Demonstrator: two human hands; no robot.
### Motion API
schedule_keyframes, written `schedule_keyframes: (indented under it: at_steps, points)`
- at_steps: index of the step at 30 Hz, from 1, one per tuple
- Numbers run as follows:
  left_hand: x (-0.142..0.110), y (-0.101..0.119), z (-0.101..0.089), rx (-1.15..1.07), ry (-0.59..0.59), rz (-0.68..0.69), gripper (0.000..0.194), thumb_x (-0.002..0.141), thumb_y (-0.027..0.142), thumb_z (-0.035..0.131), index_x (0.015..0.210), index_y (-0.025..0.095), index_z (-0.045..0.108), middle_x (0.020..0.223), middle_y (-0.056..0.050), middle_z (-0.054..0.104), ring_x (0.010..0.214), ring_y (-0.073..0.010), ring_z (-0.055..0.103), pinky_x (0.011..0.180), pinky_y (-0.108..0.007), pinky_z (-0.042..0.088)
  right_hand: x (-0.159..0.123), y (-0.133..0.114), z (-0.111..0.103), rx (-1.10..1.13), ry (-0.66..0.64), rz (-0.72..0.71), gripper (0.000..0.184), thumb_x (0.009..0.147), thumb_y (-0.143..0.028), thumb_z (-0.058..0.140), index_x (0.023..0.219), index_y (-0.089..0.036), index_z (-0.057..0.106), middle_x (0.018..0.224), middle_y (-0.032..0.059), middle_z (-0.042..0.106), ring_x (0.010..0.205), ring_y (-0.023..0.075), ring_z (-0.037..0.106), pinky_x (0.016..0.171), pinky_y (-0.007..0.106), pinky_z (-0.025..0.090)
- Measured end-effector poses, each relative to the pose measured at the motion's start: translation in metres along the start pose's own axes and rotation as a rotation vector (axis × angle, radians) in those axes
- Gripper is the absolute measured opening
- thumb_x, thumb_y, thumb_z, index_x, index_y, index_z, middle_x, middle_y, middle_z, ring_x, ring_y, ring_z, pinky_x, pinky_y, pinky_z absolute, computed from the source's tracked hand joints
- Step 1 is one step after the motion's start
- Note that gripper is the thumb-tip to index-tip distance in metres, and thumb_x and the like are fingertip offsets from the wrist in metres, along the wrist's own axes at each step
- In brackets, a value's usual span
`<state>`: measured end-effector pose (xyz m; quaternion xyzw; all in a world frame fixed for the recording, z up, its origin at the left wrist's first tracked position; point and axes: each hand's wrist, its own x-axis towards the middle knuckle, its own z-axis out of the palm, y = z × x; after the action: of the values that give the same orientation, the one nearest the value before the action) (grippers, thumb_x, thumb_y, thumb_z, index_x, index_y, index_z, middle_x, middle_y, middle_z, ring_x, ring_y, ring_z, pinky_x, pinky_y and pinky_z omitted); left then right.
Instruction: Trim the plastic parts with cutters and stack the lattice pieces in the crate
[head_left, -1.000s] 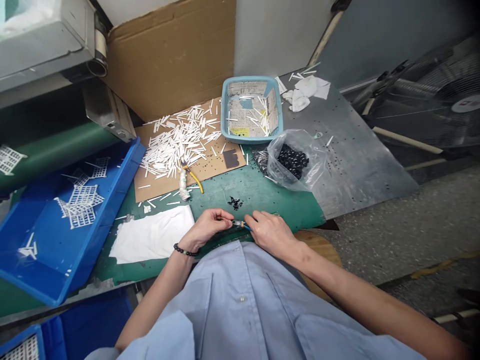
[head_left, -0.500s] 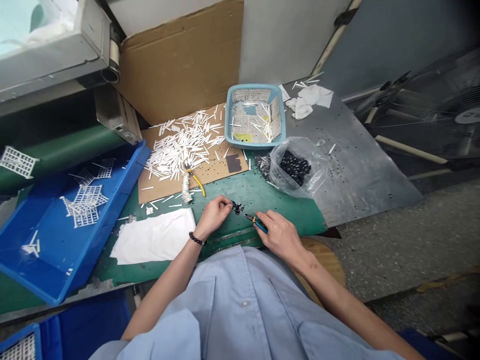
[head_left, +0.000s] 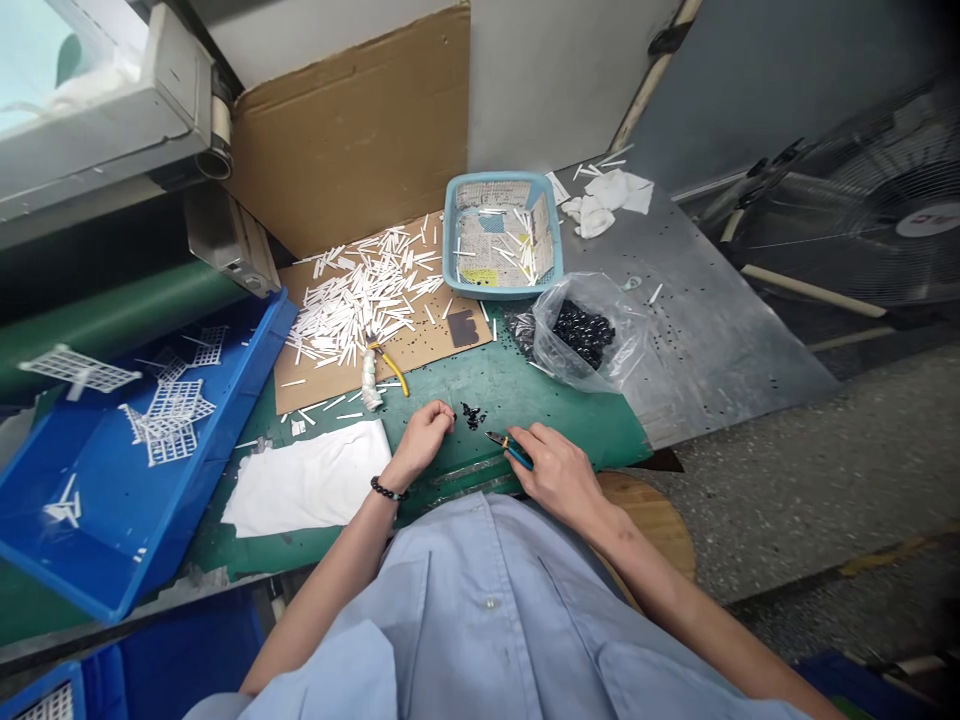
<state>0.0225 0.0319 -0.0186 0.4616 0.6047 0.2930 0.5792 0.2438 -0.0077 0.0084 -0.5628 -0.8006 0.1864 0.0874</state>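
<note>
My right hand (head_left: 553, 468) is closed around cutting pliers (head_left: 516, 451) with blue-and-yellow handles, their jaws pointing left over the green table surface (head_left: 442, 362). Left of the pliers' tip lies a small heap of black pieces (head_left: 472, 416). My left hand (head_left: 424, 436) is just left of that heap, thumb and fingers pinched together; whatever they hold is too small to make out. Beyond it, a second pair of pliers (head_left: 393, 369) lies with one yellow handle and one handle wrapped in white.
White sticks (head_left: 360, 300) are piled on cardboard (head_left: 300, 375). Behind stand a light-blue basket (head_left: 448, 235) and a clear bag (head_left: 634, 345) of black pieces. A white cloth (head_left: 307, 480) lies left. A blue bin (head_left: 247, 375) holds white grids; another white grid (head_left: 79, 370) is above it.
My left hand has drawn slightly left, away from the black heap. The right hand and pliers have barely moved. At the far left, the white grid has shifted right and down.
</note>
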Motion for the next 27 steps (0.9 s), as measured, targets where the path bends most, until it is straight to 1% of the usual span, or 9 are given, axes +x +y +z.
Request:
schedule_keyframes:
  at_steps: [2, 5, 8, 12, 14, 17, 20, 24, 27]
  points:
    - [-0.005, 0.001, -0.002, -0.178, -0.152, -0.108, 0.009, 0.075, 0.027, 0.051, 0.072, 0.018, 0.052, 0.063, 0.002, 0.054, 0.051, -0.0086, 0.039, 0.050, -0.022, 0.026, 0.005, -0.008, -0.005, 0.181, 0.006, 0.035, 0.027, 0.091, -0.031, 0.051, 0.113, -0.020, 0.062, 0.088, 0.0036, 0.061, 0.079, 0.0161, 0.057, 0.071, 0.026, 0.043]
    - [-0.015, 0.005, -0.003, -0.266, -0.374, -0.203, 0.012, 0.073, 0.027, 0.057, 0.072, 0.016, 0.053, 0.062, 0.002, 0.054, 0.050, -0.0063, 0.037, 0.049, -0.021, 0.023, 0.014, -0.023, -0.012, 0.503, 0.030, 0.065, 0.024, 0.087, -0.029, 0.055, 0.108, -0.021, 0.063, 0.090, 0.0010, 0.062, 0.073, 0.0129, 0.056, 0.069, 0.024, 0.046]
    - [-0.025, 0.008, -0.001, -0.345, -0.455, -0.250, 0.015, 0.071, 0.028, 0.063, 0.072, 0.014, 0.056, 0.063, 0.001, 0.055, 0.052, -0.0055, 0.040, 0.051, -0.020, 0.025, 0.020, -0.036, -0.012, 0.659, 0.056, -0.010, 0.022, 0.085, -0.021, 0.054, 0.104, -0.020, 0.063, 0.096, 0.0018, 0.063, 0.074, 0.0122, 0.056, 0.070, 0.024, 0.046]
    - [-0.032, 0.008, 0.006, -0.504, -0.407, -0.296, 0.020, 0.069, 0.029, 0.069, 0.074, 0.012, 0.060, 0.063, 0.001, 0.054, 0.053, -0.0049, 0.040, 0.051, -0.020, 0.024, 0.019, -0.039, -0.004, 0.667, 0.059, -0.093, 0.022, 0.084, -0.016, 0.052, 0.102, -0.020, 0.063, 0.091, 0.0018, 0.063, 0.072, 0.0125, 0.055, 0.068, 0.025, 0.046]
    - [-0.035, 0.007, 0.011, -0.609, -0.356, -0.328, 0.022, 0.068, 0.029, 0.072, 0.073, 0.011, 0.060, 0.062, 0.001, 0.053, 0.053, -0.0043, 0.039, 0.050, -0.020, 0.022, 0.016, -0.037, 0.001, 0.631, 0.075, -0.151, 0.022, 0.085, -0.015, 0.050, 0.103, -0.020, 0.062, 0.093, 0.0036, 0.063, 0.078, 0.0144, 0.057, 0.071, 0.027, 0.047]
    - [-0.037, 0.004, 0.021, -0.761, -0.270, -0.376, 0.024, 0.061, 0.026, 0.077, 0.069, 0.011, 0.059, 0.059, 0.002, 0.050, 0.051, -0.0038, 0.037, 0.049, -0.020, 0.021, 0.015, -0.032, 0.007, 0.536, 0.144, -0.262, 0.024, 0.087, -0.015, 0.048, 0.107, -0.019, 0.061, 0.096, 0.0068, 0.064, 0.088, 0.0186, 0.059, 0.077, 0.032, 0.049]
    - [-0.035, 0.000, 0.027, -0.838, -0.251, -0.398, 0.025, 0.057, 0.022, 0.078, 0.068, 0.011, 0.059, 0.059, 0.003, 0.048, 0.050, -0.0036, 0.036, 0.048, -0.020, 0.020, 0.017, -0.031, 0.012, 0.443, 0.205, -0.331, 0.024, 0.088, -0.015, 0.048, 0.108, -0.018, 0.060, 0.096, 0.0079, 0.064, 0.090, 0.0203, 0.059, 0.079, 0.034, 0.049]
    - [-0.035, 0.000, 0.020, -0.814, -0.231, -0.378, 0.030, 0.058, 0.027, 0.081, 0.068, 0.012, 0.058, 0.060, 0.002, 0.048, 0.051, -0.0038, 0.037, 0.047, -0.020, 0.019, 0.019, -0.030, 0.010, 0.371, 0.204, -0.334, 0.023, 0.090, -0.017, 0.047, 0.110, -0.019, 0.060, 0.097, 0.0079, 0.064, 0.090, 0.0203, 0.058, 0.078, 0.033, 0.048]
    - [-0.039, 0.005, 0.007, -0.756, -0.210, -0.318, 0.036, 0.061, 0.036, 0.082, 0.071, 0.011, 0.058, 0.061, 0.002, 0.049, 0.051, -0.0035, 0.035, 0.046, -0.020, 0.018, 0.017, -0.026, 0.000, 0.207, 0.175, -0.292, 0.027, 0.091, -0.023, 0.049, 0.115, -0.017, 0.058, 0.098, 0.0093, 0.062, 0.090, 0.0218, 0.056, 0.080, 0.035, 0.045]
